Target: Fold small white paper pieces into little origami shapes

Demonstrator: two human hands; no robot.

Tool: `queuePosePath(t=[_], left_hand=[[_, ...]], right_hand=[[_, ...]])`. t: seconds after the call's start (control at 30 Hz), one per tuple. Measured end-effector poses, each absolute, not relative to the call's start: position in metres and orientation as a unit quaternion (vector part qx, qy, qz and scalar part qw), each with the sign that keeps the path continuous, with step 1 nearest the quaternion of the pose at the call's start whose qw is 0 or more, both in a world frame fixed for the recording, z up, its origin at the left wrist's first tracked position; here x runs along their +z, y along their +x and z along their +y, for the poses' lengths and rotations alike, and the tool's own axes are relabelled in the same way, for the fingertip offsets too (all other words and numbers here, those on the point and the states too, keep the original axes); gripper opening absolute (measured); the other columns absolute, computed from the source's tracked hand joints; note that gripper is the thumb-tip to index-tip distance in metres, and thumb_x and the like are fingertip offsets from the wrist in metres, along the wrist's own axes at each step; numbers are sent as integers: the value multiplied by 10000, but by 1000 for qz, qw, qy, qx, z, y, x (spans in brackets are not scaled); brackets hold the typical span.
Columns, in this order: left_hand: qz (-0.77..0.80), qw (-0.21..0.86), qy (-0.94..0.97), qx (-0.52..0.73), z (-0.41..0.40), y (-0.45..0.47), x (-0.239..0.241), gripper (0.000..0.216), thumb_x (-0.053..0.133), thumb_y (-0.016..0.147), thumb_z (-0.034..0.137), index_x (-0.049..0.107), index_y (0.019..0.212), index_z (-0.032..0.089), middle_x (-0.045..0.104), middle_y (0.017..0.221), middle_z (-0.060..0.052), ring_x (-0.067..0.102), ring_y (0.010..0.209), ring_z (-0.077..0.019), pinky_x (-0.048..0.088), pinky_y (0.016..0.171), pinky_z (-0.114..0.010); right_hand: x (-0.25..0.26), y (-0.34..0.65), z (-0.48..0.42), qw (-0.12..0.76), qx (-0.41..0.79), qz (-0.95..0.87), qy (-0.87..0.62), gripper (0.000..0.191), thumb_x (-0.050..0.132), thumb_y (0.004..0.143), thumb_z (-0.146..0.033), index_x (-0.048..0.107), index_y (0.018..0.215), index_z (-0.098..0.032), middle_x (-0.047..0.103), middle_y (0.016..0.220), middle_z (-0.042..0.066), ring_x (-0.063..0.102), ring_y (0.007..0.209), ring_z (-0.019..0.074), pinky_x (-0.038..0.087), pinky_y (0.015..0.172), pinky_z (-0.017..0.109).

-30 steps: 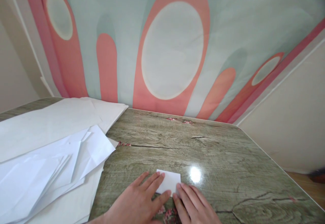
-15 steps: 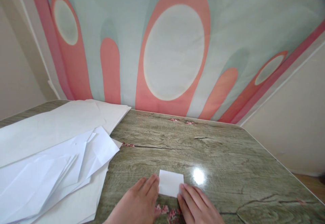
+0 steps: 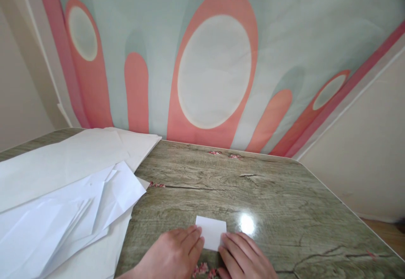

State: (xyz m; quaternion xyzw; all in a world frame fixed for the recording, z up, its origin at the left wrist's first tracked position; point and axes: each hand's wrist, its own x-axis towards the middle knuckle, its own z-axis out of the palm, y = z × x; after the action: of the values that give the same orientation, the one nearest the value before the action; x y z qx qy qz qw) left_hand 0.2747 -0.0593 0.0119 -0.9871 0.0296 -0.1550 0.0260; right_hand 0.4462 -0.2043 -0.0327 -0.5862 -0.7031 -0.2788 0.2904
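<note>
A small white rectangle of paper (image 3: pixel 211 232) lies on the wood-patterned tabletop near the front edge of the view. My left hand (image 3: pixel 177 249) grips its left edge, with the fingers held together and the fingertips over the paper's side. On the opposite edge, my right hand (image 3: pixel 245 255) has its closed fingers on the lower right corner. Both thumbs are mostly hidden behind the fingers. Whether the paper is folded in layers cannot be made out.
Loose white sheets (image 3: pixel 104 203) lie in an untidy pile on larger off-white sheets (image 3: pixel 63 152) at the left. The table (image 3: pixel 268 203) ends at a wall covering (image 3: pixel 158 59) with coral shapes. Its right edge slants toward me.
My left hand has shifted further over the paper's left edge, its fingers more bent. The right hand stays at the right edge. The whole view has tilted slightly.
</note>
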Motion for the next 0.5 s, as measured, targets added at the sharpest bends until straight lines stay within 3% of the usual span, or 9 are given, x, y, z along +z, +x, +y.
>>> queuePosePath(t=[0.23,0.37,0.5], left_hand=[[49,-7,-986,-162,-56,274,28,299,425,855,52,558,1121,83,698,1006,-128,684,853,-233,568,718,-315],[34,-137,-970,-200,-52,272,34,286,427,875,100,567,1118,151,707,944,-76,679,808,-201,548,736,-297],[-75,-336,-912,-222,-55,275,27,285,457,844,95,626,1035,222,715,903,-17,677,775,-145,518,719,-207]], right_hand=[[-15,447,-199,302,-280,-701,-582,245,425,907,-145,668,901,-179,735,787,33,686,730,175,505,792,316],[5,453,-199,296,-237,-732,-567,184,502,865,-137,650,973,-158,731,844,57,679,735,189,516,724,305],[8,451,-203,399,-116,-686,-597,122,526,853,-135,634,854,-190,697,729,29,644,643,159,497,631,248]])
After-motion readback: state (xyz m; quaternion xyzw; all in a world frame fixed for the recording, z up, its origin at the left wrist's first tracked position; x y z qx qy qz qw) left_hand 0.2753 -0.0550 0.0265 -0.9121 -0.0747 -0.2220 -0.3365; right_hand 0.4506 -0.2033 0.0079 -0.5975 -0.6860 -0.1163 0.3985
